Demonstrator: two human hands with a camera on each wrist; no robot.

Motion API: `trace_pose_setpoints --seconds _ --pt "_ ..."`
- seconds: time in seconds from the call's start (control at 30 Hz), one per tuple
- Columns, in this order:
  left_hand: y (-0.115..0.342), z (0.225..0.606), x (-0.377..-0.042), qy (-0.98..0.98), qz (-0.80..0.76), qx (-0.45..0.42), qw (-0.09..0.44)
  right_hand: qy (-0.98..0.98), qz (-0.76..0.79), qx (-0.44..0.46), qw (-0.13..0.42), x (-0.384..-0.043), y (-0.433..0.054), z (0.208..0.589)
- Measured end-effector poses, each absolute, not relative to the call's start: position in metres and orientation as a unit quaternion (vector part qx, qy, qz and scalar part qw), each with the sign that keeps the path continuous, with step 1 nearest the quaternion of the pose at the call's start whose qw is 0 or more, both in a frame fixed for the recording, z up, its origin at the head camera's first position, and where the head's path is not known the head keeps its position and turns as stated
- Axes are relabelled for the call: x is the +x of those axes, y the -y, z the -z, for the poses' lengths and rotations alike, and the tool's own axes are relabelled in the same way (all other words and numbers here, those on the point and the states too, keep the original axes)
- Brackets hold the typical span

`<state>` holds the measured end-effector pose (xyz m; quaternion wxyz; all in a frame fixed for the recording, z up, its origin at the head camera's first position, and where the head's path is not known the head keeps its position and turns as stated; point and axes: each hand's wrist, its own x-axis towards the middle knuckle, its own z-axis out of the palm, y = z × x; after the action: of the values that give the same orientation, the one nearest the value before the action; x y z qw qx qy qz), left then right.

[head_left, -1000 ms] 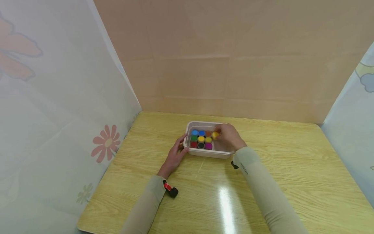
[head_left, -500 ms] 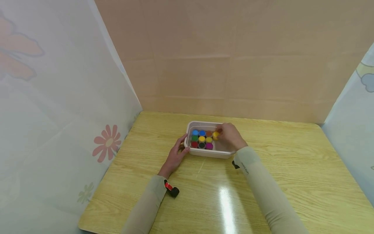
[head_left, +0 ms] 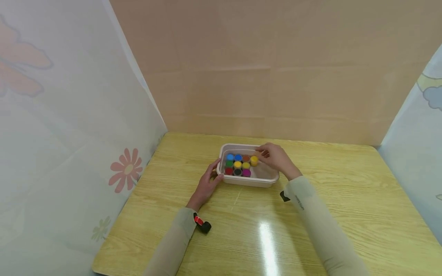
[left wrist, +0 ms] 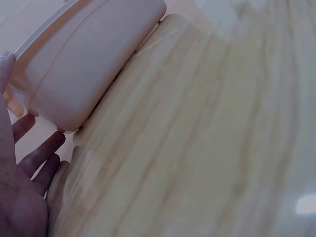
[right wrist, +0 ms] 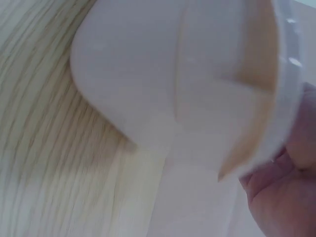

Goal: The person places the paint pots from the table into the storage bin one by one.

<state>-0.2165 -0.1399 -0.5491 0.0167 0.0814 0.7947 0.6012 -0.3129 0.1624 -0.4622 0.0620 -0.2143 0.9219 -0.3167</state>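
A pale plastic box (head_left: 248, 183) stands on the table, with several small paint pots in rows toward its left side. The dark yellow pot (head_left: 254, 161) stands at the right end of the back row, next to a brown pot (head_left: 246, 158). My left hand (head_left: 207, 184) holds the box's left end, its thumb at the front corner. In the left wrist view its fingertips (left wrist: 58, 139) touch the lower wall. My right hand (head_left: 276, 157) is over the box's back right part, fingers loosely bent and a little apart from the dark yellow pot, holding nothing.
The wooden table (head_left: 214, 245) runs back to a brown paper-like wall (head_left: 269, 96). White flower-printed sheets (head_left: 76, 126) stand along the left, with another sheet (head_left: 421, 153) on the right. The right part of the box floor is bare.
My right hand has let go of the dark yellow pot and drawn back slightly to the right and up. That pot now stands in the box. My left hand stays put.
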Motion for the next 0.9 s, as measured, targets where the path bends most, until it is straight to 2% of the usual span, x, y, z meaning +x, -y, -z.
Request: trace_pose_setpoints --seconds 0.33,0.57,0.9 --pt "0.145 0.553 -0.218 -0.804 -0.588 0.086 0.01 -0.912 0.341 -0.229 -0.016 -0.291 -0.197 0.465" --pt "0.146 0.556 -0.218 -0.808 -0.581 0.098 -0.004 -0.903 0.356 -0.239 -0.009 -0.282 -0.217 0.477" --pt "0.146 0.554 -0.217 -0.789 -0.608 0.09 0.008 -0.889 0.397 -0.228 0.021 -0.277 -0.227 0.491"
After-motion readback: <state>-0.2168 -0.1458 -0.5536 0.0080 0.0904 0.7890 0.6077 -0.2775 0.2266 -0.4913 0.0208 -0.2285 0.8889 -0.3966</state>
